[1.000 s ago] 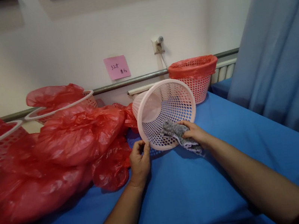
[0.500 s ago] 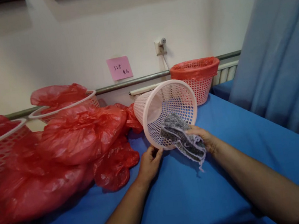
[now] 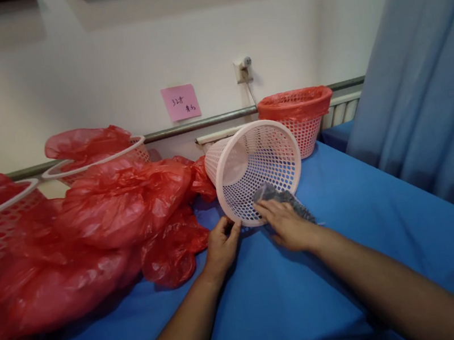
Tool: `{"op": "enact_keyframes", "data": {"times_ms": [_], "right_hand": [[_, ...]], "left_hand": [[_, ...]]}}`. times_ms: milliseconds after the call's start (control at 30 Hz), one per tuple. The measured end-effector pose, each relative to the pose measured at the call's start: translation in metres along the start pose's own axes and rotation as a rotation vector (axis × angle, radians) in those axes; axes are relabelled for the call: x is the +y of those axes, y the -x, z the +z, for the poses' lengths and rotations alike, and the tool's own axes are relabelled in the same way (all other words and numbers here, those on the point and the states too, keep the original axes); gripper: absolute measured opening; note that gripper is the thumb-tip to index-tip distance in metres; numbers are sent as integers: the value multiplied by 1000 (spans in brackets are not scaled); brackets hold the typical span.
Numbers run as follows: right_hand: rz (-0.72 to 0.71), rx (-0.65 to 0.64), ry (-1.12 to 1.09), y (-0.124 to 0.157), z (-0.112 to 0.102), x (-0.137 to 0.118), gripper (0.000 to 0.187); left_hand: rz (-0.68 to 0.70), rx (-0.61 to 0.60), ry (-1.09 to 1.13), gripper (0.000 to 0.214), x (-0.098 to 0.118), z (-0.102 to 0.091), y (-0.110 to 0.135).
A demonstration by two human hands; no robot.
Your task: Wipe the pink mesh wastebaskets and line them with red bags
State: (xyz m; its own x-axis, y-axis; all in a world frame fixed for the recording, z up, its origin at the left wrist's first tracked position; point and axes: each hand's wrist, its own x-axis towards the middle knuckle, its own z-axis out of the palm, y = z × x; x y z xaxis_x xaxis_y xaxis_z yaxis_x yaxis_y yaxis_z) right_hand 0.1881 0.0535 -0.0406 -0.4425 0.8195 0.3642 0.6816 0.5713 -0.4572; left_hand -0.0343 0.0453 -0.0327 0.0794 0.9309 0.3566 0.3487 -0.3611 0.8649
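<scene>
Pale basket (image 3: 253,172) lies sideways on blue sheet (image 3: 372,216); left hand (image 3: 221,247) pinches its edge, right hand (image 3: 286,226) grips grey cloth (image 3: 286,197).

A pale pink plastic wastebasket (image 3: 253,174), its wall pierced with rows of holes, lies on its side on the blue-covered surface (image 3: 274,306), mouth facing the camera. A crumpled grey cloth (image 3: 285,195) (partly hidden) sits at the wastebasket's lower-right rim.

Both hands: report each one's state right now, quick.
Left hand: closed on the tipped basket at its rim.
Right hand: holding the grey cloth over the basket's rim.
</scene>
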Motion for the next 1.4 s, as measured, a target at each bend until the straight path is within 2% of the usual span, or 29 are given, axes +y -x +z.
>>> {"op": "enact_keyframes", "data": {"times_ms": [33, 100, 167, 200, 267, 300, 333, 400, 467, 567, 667, 767, 833, 900, 933, 1000, 1033, 1100, 1200, 1267, 1400], "right_hand": [[-51, -3, -97, 0, 4, 0, 78], [-43, 125, -216, -3, 5, 7, 71], [104, 263, -158, -6, 0, 18, 57], [196, 278, -88, -7, -4, 23, 52], [330, 186, 18, -8, -9, 30, 54], [351, 115, 35, -7, -9, 32, 60], [332, 50, 37, -5, -8, 31, 67], [206, -32, 32, -2, -3, 25, 78], [72, -43, 30, 1, 5, 15, 83], [-18, -55, 32, 3, 12, -1, 83], [-85, -107, 55, 4, 11, -12, 86], [-174, -139, 79, 2, 0, -12, 83], [-133, -114, 130, -1, -10, -4, 62], [14, -63, 225, -5, -19, 8, 42], [103, -29, 275, -7, -22, 13, 40], [224, 36, 323, -7, -20, 17, 47], [235, 56, 312, -6, -15, 16, 53], [187, 65, 243, -3, 0, 6, 61], [79, 28, 124, 4, 18, -8, 54], [75, 20, 71, 7, 19, -9, 50], [156, -2, 3, 9, 10, 1, 57]], "left_hand": [[2, -2, 9, 24, 0, 0, 0], [-1, -5, 12, 24, -1, 0, 0], [-12, -3, -2, 24, -1, -1, 0], [-19, 0, -11, 25, -1, -1, 0], [-31, 2, -16, 25, -2, -1, -1], [-33, -1, -11, 26, -2, -1, -1], [-32, -5, -1, 26, -2, 0, 0], [-28, -12, 22, 27, -4, 0, 0], [-30, -17, 45, 30, -7, 2, 0], [-63, -77, 60, 33, -14, 5, 0], [-88, -151, 27, 32, -20, 7, 1], [-70, -109, 4, 30, -20, 7, 0], [-58, -54, 1, 30, -18, 5, 0], [-51, -9, 4, 29, -15, 2, -1], [-48, 5, 3, 28, -14, 1, -2], [-41, 13, -7, 27, -12, 0, -3], [-37, 11, -14, 27, -12, 0, -3], [-26, 3, -15, 28, -12, 0, -3], [-18, 9, 9, 28, -12, 0, -2], [-23, 22, 27, 28, -11, -1, -2], [-60, 19, 64, 31, -14, 2, -3]]}}
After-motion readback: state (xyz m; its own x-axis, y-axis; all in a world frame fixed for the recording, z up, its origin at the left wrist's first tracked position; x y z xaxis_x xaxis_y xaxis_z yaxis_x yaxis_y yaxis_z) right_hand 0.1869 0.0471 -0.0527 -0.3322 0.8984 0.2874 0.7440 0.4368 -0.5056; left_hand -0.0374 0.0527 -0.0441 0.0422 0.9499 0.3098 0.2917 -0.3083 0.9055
